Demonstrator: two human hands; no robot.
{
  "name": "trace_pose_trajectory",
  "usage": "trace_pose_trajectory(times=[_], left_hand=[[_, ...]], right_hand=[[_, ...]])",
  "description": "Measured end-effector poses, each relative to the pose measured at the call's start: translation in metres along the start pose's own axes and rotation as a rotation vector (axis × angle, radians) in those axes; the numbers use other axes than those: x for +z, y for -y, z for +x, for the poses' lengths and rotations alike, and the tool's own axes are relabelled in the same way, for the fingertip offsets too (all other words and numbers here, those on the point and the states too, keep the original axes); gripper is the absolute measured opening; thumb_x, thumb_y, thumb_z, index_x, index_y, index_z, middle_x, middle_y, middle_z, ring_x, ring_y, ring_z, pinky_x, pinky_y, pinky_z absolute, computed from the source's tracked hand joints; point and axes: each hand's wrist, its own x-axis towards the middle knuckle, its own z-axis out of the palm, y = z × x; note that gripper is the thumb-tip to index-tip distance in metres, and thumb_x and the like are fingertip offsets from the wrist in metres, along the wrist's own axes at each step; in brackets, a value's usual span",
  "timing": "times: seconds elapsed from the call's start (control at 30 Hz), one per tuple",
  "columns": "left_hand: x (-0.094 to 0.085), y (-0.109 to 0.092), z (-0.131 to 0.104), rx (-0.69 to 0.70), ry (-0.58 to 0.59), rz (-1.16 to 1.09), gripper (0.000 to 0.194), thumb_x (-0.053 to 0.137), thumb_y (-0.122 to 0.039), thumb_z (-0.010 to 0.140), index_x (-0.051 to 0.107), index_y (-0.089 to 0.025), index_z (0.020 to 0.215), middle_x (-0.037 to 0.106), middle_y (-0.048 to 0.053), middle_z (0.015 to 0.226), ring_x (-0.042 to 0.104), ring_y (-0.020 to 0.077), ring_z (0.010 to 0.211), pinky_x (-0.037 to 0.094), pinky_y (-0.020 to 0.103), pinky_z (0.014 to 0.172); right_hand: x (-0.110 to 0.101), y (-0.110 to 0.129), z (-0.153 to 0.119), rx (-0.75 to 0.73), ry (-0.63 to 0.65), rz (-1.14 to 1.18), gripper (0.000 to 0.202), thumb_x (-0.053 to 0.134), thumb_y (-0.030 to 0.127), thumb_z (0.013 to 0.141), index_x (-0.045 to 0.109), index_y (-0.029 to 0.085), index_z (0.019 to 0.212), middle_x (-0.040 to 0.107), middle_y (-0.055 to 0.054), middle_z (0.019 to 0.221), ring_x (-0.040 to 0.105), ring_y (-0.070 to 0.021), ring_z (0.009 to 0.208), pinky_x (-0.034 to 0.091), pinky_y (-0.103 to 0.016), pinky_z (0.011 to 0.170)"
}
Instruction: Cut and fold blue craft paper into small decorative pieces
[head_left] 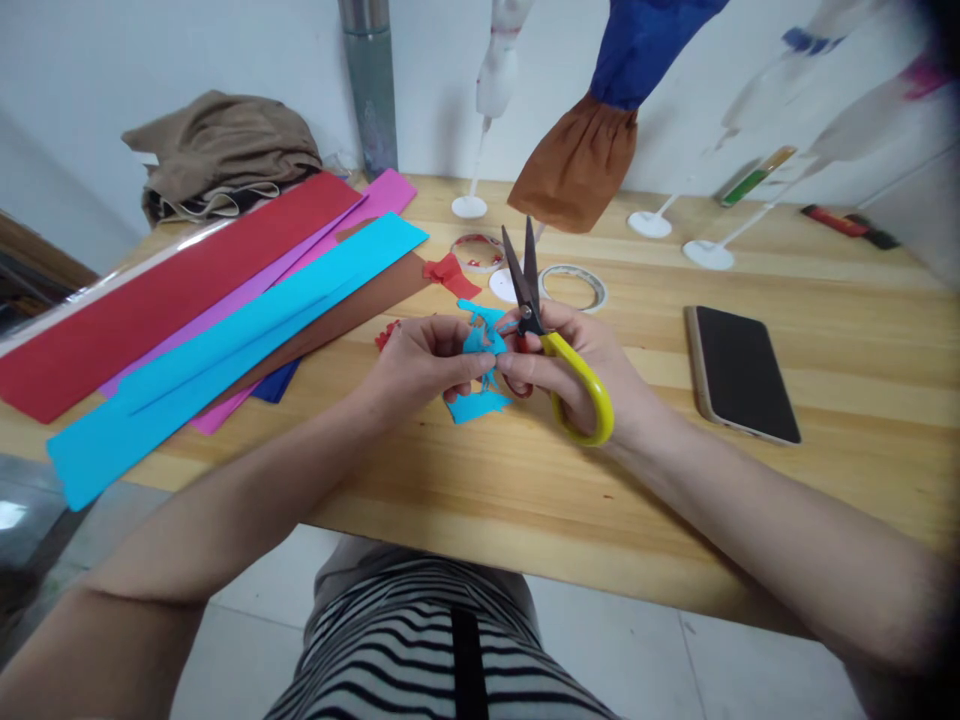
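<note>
Wooden bench [660, 520]: two hands, left [416, 365] and right [577, 365], pinch one blue scrap [484, 340]; right also grips scissors [527, 312], one handle loop partly hidden.

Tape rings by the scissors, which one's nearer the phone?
The plain pale ring, right of the scissors; the other ring, left of the blades, shows red.

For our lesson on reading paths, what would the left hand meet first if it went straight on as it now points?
The left hand would first meet the blue paper that it pinches, then probably the right hand just beyond; depth is unclear.
</note>
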Motion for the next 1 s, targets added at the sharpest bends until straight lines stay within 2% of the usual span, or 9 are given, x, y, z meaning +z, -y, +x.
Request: trace_pose_trajectory(times=[0.3,0.63,0.73,0.83,0.93,1.0], left_hand=[[-0.0029,-0.0027,0.0007,-0.051,0.069,-0.074,0.039,0.1,-0.043,0.063,0.073,-0.017,0.071,0.063,-0.003,0.055,0.054,0.0083,0.049,0.04,0.021,0.048],[-0.0084,0.0003,-0.0005,-0.123,0.038,-0.172,0.031,0.092,-0.041,0.08,0.072,-0.018,0.072,0.067,0.001,0.064,0.059,0.0101,0.053,0.043,0.023,0.05],[-0.0085,0.0008,0.0019,-0.131,0.054,-0.173,0.037,0.087,-0.05,0.087,0.074,-0.018,0.074,0.069,0.003,0.065,0.059,0.0124,0.054,0.044,0.026,0.049],[-0.0071,-0.0012,0.0046,-0.178,0.049,-0.167,0.053,0.078,-0.067,0.091,0.073,-0.017,0.073,0.07,0.006,0.067,0.061,0.0154,0.055,0.044,0.029,0.049],[-0.0054,-0.0039,0.0046,-0.19,0.061,-0.161,0.059,0.077,-0.074,0.088,0.072,-0.018,0.07,0.07,0.006,0.066,0.06,0.0146,0.053,0.042,0.028,0.047],[-0.0049,-0.0049,0.0027,-0.151,0.08,-0.14,0.053,0.087,-0.067,0.081,0.073,-0.017,0.069,0.07,0.004,0.066,0.058,0.0125,0.053,0.041,0.026,0.047]], right_hand=[[0.0018,0.0046,0.0003,-0.033,-0.02,-0.012,0.031,0.087,0.023,0.064,0.065,0.024,0.085,0.049,0.011,0.061,0.049,-0.0094,0.052,0.039,-0.027,0.052],[0.0021,0.0042,0.0009,-0.046,-0.02,-0.007,0.034,0.089,0.022,0.061,0.065,0.024,0.086,0.047,0.012,0.062,0.046,-0.0084,0.053,0.041,-0.028,0.054],[0.0024,0.0057,0.0004,-0.04,-0.034,-0.029,0.034,0.09,0.023,0.062,0.066,0.024,0.086,0.049,0.01,0.065,0.048,-0.0098,0.056,0.043,-0.029,0.056],[0.0018,0.0074,0.0004,-0.05,-0.051,-0.052,0.034,0.091,0.024,0.061,0.066,0.025,0.085,0.053,0.008,0.068,0.051,-0.0116,0.06,0.044,-0.03,0.058],[0.0014,0.0086,0.001,-0.062,-0.058,-0.055,0.034,0.091,0.022,0.06,0.066,0.025,0.083,0.055,0.007,0.07,0.053,-0.0123,0.063,0.046,-0.03,0.059],[0.0019,0.0092,0.0014,-0.062,-0.048,-0.05,0.034,0.091,0.022,0.06,0.065,0.025,0.082,0.054,0.008,0.068,0.053,-0.012,0.062,0.047,-0.03,0.06]])
